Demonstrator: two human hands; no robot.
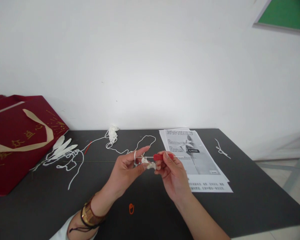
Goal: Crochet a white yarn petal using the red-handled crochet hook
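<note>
Over the middle of the dark table, my right hand (172, 173) grips the red handle of a crochet hook (163, 156), its thin metal shaft pointing left. My left hand (127, 171) pinches a small piece of white crochet work (149, 163) between thumb and fingers. White yarn (134, 156) is looped round a left finger and runs back to a loose bundle of yarn (112, 134) near the wall. The hook's tip lies at the crochet work by my left fingers; whether it passes through a stitch is too small to tell.
An orange stitch marker (131, 208) lies in front. Printed sheets (207, 160) are at right, with a short knotted yarn piece (222, 150) beyond. White crocheted petals (63, 146), a red stick-like item (87, 148) and a dark red bag (17, 166) occupy the left.
</note>
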